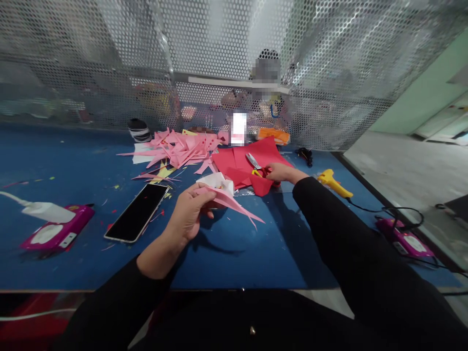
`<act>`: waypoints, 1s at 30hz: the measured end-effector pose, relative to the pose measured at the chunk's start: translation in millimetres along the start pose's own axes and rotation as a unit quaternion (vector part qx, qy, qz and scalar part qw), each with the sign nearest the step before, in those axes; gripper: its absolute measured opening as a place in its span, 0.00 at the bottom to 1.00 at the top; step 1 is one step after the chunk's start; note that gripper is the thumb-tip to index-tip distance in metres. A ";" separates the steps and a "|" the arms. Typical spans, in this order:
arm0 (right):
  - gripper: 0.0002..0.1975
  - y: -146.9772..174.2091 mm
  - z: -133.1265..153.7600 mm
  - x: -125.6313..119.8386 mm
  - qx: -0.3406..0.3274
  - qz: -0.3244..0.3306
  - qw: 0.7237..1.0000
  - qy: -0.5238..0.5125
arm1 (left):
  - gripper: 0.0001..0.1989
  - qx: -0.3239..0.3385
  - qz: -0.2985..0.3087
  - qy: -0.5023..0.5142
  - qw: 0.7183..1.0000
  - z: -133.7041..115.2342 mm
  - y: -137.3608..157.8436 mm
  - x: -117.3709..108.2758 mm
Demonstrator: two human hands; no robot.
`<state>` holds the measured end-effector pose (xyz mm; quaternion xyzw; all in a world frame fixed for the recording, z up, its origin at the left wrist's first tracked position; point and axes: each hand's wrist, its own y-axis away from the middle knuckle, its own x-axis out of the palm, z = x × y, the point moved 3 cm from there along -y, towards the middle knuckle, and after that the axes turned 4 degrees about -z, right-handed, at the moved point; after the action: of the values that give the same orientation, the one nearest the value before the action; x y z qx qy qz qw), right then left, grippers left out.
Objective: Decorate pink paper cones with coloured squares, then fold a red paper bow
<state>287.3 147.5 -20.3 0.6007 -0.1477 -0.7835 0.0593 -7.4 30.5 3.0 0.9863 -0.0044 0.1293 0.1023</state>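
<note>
Between the thumb and fingers of my left hand [188,209] is a folded pink felt-like piece [228,199], its long pointed tails stretching to the right. Just behind it lies a small white paper [226,185] with tiny bits on it. My right hand [281,172] is closed at the handle end of a pair of scissors [254,162], whose blades point away to the left over red sheets [234,163]. Some of its fingers are hidden. A red scrap [260,185] lies just below the handles.
Pink cut pieces [186,148] are heaped at the back. A phone [138,212] lies left, near a purple power strip [60,229]. On the right are a yellow glue gun [334,183] and another purple power strip [404,238]. A perforated metal screen [219,44] bounds the blue table.
</note>
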 end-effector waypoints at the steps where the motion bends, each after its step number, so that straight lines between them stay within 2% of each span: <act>1: 0.14 -1.1 -0.9 -1.2 -0.002 0.002 1.000 -0.006 | 0.15 0.001 0.001 -0.002 1.000 0.7 0.5 1.0; 7: 0.16 -8.8 3.9 -0.2 0.005 -0.002 1.000 -0.021 | 0.16 0.030 0.013 -0.039 0.999 4.4 0.0 3.9; 11: 0.17 -8.2 9.4 -0.1 0.010 -0.022 1.000 -0.018 | 0.12 0.059 0.005 -0.056 0.997 5.4 -1.6 1.4; 19: 0.11 -4.8 -4.1 -24.7 0.019 -0.103 0.991 -0.087 | 0.09 0.063 0.017 -0.086 0.994 8.4 -2.5 -3.5; 25: 0.18 0.2 -16.3 -40.9 0.038 -0.215 0.953 -0.208 | 0.07 0.056 0.025 -0.096 0.993 11.0 -4.1 -3.9; 28: 0.23 17.6 -12.9 -42.4 0.023 -0.255 0.925 -0.282 | 0.08 0.045 0.027 -0.093 0.994 10.5 -5.1 -3.8; 30: 0.24 38.6 -3.9 -39.4 -0.003 -0.256 0.910 -0.328 | 0.08 0.046 0.028 -0.094 0.994 8.7 -5.9 -3.7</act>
<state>298.5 120.8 26.9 0.3273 0.0018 -0.9250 -0.1932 -8.5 34.4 -7.3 0.9973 -0.0353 0.0384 0.0521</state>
